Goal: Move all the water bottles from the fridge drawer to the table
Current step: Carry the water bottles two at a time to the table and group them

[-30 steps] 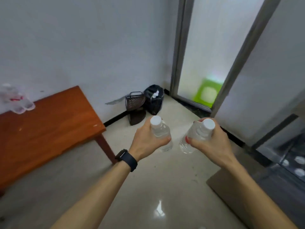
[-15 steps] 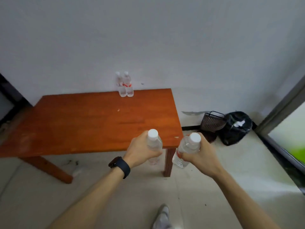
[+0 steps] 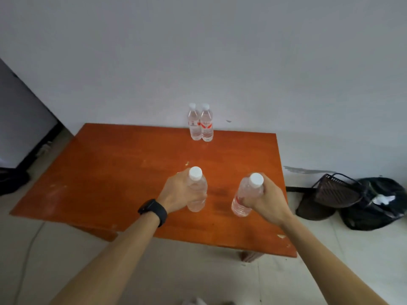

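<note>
My left hand (image 3: 178, 191) grips a clear water bottle (image 3: 196, 194) with a white cap, held above the orange wooden table (image 3: 105, 172). My right hand (image 3: 263, 198) grips a second clear water bottle (image 3: 244, 194), tilted, over the table's right part. Two more water bottles (image 3: 200, 123) with red labels stand upright side by side at the table's far edge against the white wall. The fridge drawer is out of view.
A dark wire basket (image 3: 334, 191) and a black bag (image 3: 378, 203) lie on the pale floor right of the table. A dark cabinet or appliance (image 3: 19, 124) stands at the left. A black watch sits on my left wrist.
The view swung from the glass door and fridge to the table. Both hands, each still holding a bottle, now hang over the tabletop instead of the floor.
</note>
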`<state>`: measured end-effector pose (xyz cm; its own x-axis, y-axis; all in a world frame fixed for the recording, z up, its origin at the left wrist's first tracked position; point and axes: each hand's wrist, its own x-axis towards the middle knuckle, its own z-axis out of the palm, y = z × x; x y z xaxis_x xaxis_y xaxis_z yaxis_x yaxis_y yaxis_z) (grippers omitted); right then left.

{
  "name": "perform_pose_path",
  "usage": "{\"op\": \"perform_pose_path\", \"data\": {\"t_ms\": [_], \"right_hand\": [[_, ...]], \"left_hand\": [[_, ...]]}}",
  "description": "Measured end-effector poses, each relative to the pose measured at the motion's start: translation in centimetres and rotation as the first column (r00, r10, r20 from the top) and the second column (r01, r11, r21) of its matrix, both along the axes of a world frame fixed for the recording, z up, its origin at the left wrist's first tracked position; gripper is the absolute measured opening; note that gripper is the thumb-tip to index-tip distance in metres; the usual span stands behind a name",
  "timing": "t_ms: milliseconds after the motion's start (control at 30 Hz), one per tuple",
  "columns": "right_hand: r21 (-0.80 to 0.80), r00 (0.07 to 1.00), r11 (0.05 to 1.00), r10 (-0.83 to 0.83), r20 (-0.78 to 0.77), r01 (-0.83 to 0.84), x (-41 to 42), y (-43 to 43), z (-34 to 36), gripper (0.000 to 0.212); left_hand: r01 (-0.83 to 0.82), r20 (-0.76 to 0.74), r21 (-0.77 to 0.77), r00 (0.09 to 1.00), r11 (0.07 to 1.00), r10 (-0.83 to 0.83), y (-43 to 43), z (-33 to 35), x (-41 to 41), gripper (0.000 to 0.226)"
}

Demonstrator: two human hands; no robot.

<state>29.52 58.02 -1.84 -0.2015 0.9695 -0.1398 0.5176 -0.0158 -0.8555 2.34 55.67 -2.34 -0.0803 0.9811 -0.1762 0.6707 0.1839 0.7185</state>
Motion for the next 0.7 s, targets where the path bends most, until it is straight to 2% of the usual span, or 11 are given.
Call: {"op": "perform_pose_path", "data": {"t_ms": [167,333,500,700], "right_hand": [[-0.049,1.000,0.999,-0.003,0.004,0.004,-3.7,6.6,-1.9,0.058],[-0.068,0.999,0.997,-0.045,0.026,0.047,-8.6,13.2,-4.2,0.060],[-0.062,0.988,0.995,-0.066,0.140,0.075,-12.8,19.4,-6.5,0.068],[-0.059,0.979,0.997,-0.041,0.200,0.053,-16.9,25.9,-8.4,0.069]], "left_hand": [[0.018,-0.027,-0.024,0.999,1.000,-0.019,7.9,-5.8,-4.5,0.057],[0.049,-0.039,-0.043,0.998,0.998,-0.051,16.0,-9.7,-8.6,0.067],[0.069,-0.001,-0.128,0.998,0.989,-0.070,22.9,-9.2,-11.3,0.063],[0.136,0.048,-0.121,0.990,0.983,-0.131,29.8,-10.2,-13.1,0.052]]}}
